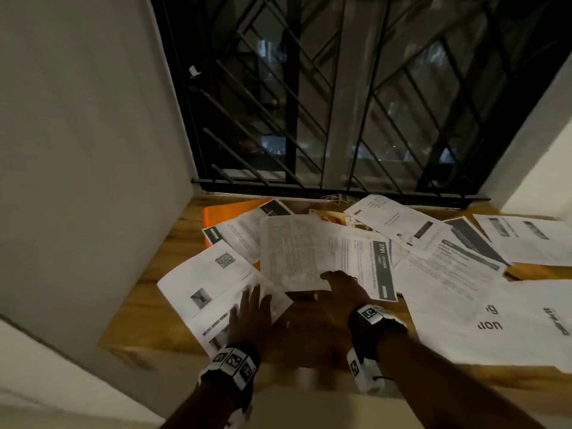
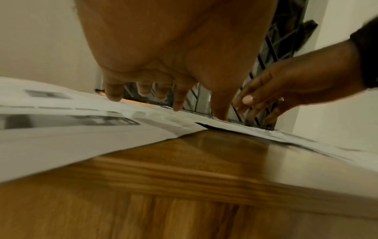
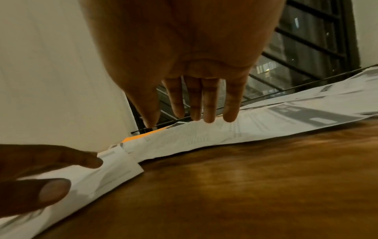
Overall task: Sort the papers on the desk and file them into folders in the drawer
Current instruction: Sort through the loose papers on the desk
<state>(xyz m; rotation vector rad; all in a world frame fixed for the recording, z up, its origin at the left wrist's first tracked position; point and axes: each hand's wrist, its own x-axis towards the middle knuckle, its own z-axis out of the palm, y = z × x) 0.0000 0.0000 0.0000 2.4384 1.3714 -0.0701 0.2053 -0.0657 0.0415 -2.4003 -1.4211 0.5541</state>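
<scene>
Several printed white papers (image 1: 448, 274) lie scattered across the wooden desk (image 1: 309, 329). My left hand (image 1: 250, 311) lies flat with straight fingers on a printed sheet (image 1: 213, 292) near the left front. My right hand (image 1: 340, 284) reaches with extended fingers to the near edge of a sheet of dense text (image 1: 291, 252) in the middle of the pile. In the right wrist view the straight fingers (image 3: 208, 105) hover just over that sheet (image 3: 194, 137). The left wrist view shows the left hand's fingertips (image 2: 178, 103) touching paper (image 2: 81, 126). An orange folder (image 1: 229, 212) lies under the papers at the back left.
A barred dark window (image 1: 340, 103) stands directly behind the desk. White walls (image 1: 86, 150) close in at the left and right. A strip of bare wood (image 1: 315, 332) shows between my two hands near the front edge.
</scene>
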